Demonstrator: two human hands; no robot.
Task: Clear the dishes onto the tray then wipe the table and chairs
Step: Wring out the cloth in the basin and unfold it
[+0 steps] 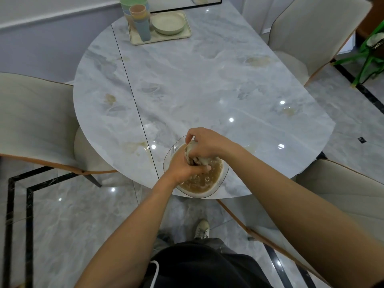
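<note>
Marble desk (207, 80) stained brown ahead of both hands, tray (162, 39) of stacked dishes (168, 23) far beyond them. Left hand (182, 169) and right hand (204, 144) clenched round wet cloth (189, 152), directly above bowl (207, 193) of murky water. Wring low inside rim to avoid splashes; squeeze until merely damp, likely best before wiping stains (133, 144).
</note>
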